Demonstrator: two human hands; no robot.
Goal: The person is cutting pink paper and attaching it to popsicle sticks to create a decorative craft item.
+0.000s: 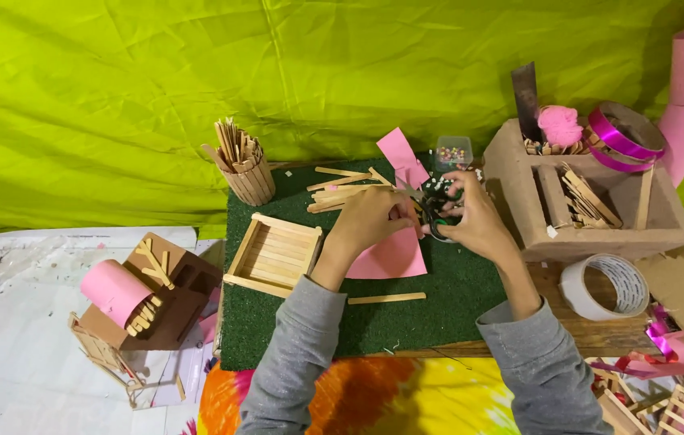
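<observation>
Both hands meet over the far middle of a green turf mat [439,314] that lies on the bench. The left hand [370,219] is curled, its fingertips pinching the upper edge of a pink paper sheet [394,256] that lies flat on the mat. The right hand [471,221] is closed around the handles of a pair of black scissors [437,205], just beyond the sheet's far edge. A second pink paper piece [402,157] stands up behind the scissors. Near the mat's left edge sits a shallow craft-stick tray [273,254], and a loose craft stick [386,299] lies on the mat below the sheet. Right of the mat stand a cardboard box [519,209] and a tape roll [606,286].
</observation>
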